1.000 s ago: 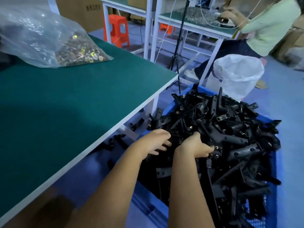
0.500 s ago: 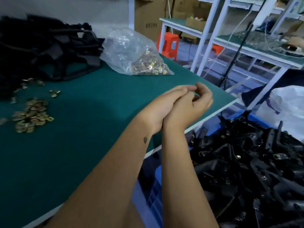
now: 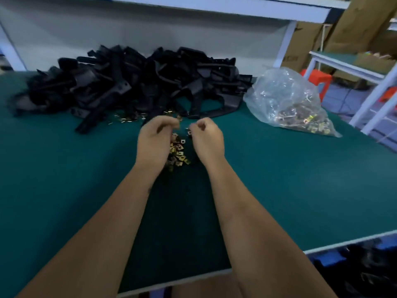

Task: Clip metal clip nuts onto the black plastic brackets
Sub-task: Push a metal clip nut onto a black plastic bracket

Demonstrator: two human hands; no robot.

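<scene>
Metal clip nuts [image 3: 179,152], small brassy squares, lie heaped mid-frame on the green surface [image 3: 279,179]; both hands' fingers curl, hold unclear.

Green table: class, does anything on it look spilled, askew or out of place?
Little stands out. Loose metal clips lie scattered on the green table between the left hand and right hand, more along the edge of the bracket pile. The clear bag slumps sideways. It looks like working mess, not damage.

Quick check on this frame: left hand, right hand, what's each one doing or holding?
Left hand: fingers curled over the loose clip nuts; whether it holds any cannot be told.
Right hand: fingers curled; holding anything cannot be told.
</scene>
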